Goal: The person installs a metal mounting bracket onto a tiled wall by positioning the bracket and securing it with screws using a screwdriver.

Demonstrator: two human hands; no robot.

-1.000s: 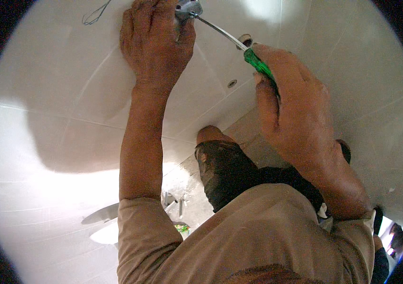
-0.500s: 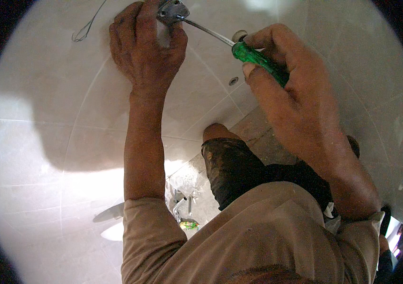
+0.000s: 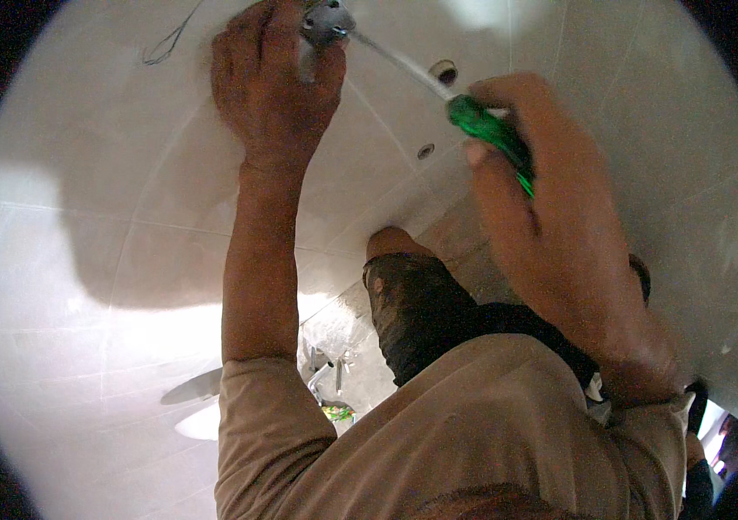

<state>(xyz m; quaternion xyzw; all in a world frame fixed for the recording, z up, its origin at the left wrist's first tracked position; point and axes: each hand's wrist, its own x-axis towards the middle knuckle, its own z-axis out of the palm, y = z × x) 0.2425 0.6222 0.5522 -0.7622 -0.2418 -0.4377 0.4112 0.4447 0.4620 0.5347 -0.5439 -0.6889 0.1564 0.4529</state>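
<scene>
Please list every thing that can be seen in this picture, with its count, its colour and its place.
Small grey metal bracket: one, grey, top centre, against the wall.
Green-handled screwdriver: one, green handle and silver shaft, tip at the bracket.
Thin wire loop: one, dark, upper left on the wall.
Drilled holes: two, dark, in the wall right of the bracket.
White tiled wall: one, white, all around.
White basin with metal tap: one, lower centre.
Left hand: holds the bracket.
Right hand: grips the screwdriver.
</scene>
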